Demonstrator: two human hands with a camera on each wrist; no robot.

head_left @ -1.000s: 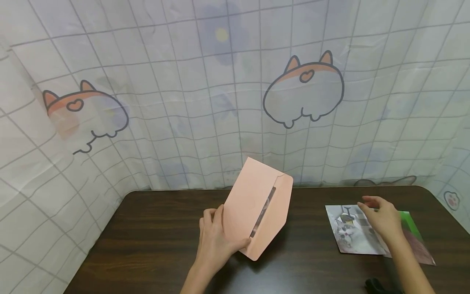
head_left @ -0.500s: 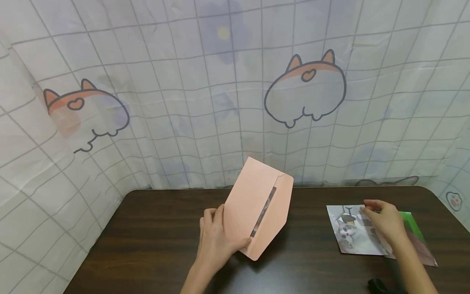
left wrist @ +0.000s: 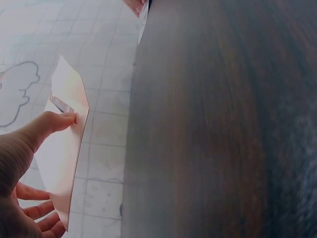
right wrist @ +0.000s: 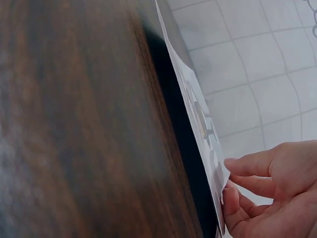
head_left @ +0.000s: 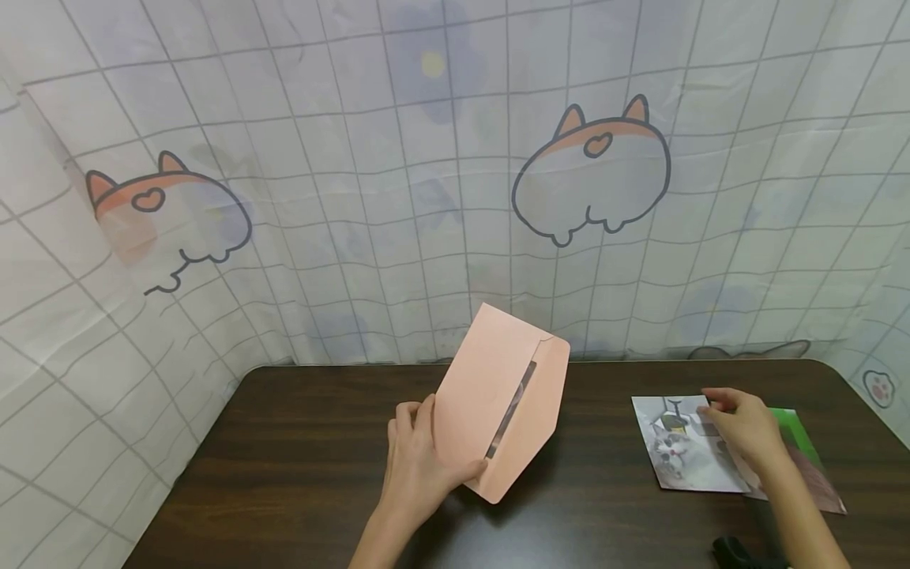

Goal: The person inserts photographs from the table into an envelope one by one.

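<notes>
My left hand [head_left: 415,466] holds a peach-pink envelope [head_left: 472,387] tilted above the table, thumb on the front near the opening and fingers behind. The flap is open to the right, and a dark, patterned strip of something inside shows through the slit. At the right, my right hand [head_left: 746,431] pinches the far edge of a pale postcard [head_left: 671,446] with a grey-and-white cat picture. The right wrist view has thumb and fingertips at the postcard's [right wrist: 190,99] edge, which bends up slightly. Part of a second card [head_left: 810,474], green and brownish-pink, lies beneath the right hand and forearm.
The dark wood table [head_left: 284,466] has rounded far corners. Behind it hangs a white gridded curtain [head_left: 391,197] with corgi drawings. A black object [head_left: 732,551], cut off by the frame, is at the near edge by my right forearm.
My right hand has shifted slightly right, and its fingertips have come together at the cat postcard's far edge. The left hand and envelope stay nearly still.
</notes>
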